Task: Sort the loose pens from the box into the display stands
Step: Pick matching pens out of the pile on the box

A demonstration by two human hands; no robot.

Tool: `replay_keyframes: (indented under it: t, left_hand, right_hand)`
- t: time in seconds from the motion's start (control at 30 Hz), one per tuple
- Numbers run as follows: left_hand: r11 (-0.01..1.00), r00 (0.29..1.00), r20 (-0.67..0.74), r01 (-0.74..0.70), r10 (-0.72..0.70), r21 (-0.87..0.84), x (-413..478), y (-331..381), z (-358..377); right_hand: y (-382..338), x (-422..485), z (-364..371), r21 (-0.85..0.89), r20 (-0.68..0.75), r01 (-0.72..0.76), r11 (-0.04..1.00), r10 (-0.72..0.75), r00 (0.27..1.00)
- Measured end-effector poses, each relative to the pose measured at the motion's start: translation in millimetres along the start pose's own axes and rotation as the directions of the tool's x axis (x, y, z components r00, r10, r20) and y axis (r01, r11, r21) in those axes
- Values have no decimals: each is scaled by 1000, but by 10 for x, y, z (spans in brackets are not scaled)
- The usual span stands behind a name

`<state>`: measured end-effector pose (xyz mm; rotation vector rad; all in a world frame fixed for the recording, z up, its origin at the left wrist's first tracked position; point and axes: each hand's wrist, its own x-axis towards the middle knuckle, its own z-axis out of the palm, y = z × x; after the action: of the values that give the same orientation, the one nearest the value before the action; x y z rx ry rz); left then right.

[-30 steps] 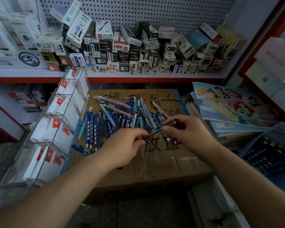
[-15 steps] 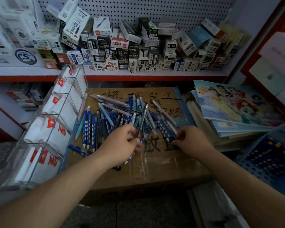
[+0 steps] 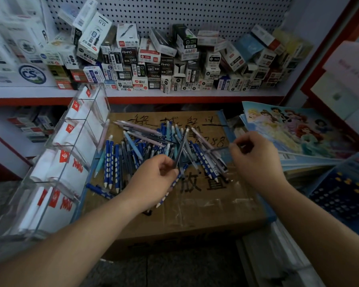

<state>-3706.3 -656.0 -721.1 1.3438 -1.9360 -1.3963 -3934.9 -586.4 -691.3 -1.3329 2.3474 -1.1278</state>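
Your right hand (image 3: 255,160) has risen off the pen pile (image 3: 133,152), pinching a dark pen (image 3: 220,149); left hand (image 3: 153,181) grips several pens (image 3: 180,149). Display stand (image 3: 56,175) holds white cards (image 3: 79,139); pile lies on cardboard box (image 3: 205,204).

The scene is dim with a cool bluish cast. The pegboard (image 3: 195,13) and shelf (image 3: 195,94) are brightest, and the corners and floor (image 3: 164,272) fall dark. The wide lens bows the shelf edge and stretches the forearms. Boxes (image 3: 19,38) at upper left are smeared. The right hand (image 3: 255,160) and its thin pen (image 3: 222,149) blur, while the left hand (image 3: 153,181), gripping a dark pen (image 3: 180,148), looks sharper. Tape on the cardboard box (image 3: 205,204) gives faint glare.
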Motion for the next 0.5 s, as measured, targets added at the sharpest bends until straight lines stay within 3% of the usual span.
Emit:
replay_keyframes:
  t: [0.07, 0.17, 0.27, 0.37, 0.5]
  left_hand:
    - [999, 999, -33, -12, 11, -29, -7, 39, 8]
    - [999, 999, -22, -42, 41, -33, -33, 90, 35]
    - [996, 990, 139, -15, 28, -93, -62, 118, 85]
    - [966, 932, 362, 122, -32, -227, -109, 163, 122]
    - [936, 890, 451, 215, -72, -277, -112, 115, 93]
  right_hand:
    - [-124, -24, -67, 190, 20, -12, 982, 8, 1000]
    - [-252, -103, -66, 324, 165, -23, 946, -33, 986]
    - [-331, -179, -8, 399, 258, -48, 916, -62, 964]
    - [-353, -187, 55, 475, 283, -109, 873, -35, 958]
    - [-311, -135, 99, 538, 335, -230, 811, 45, 941]
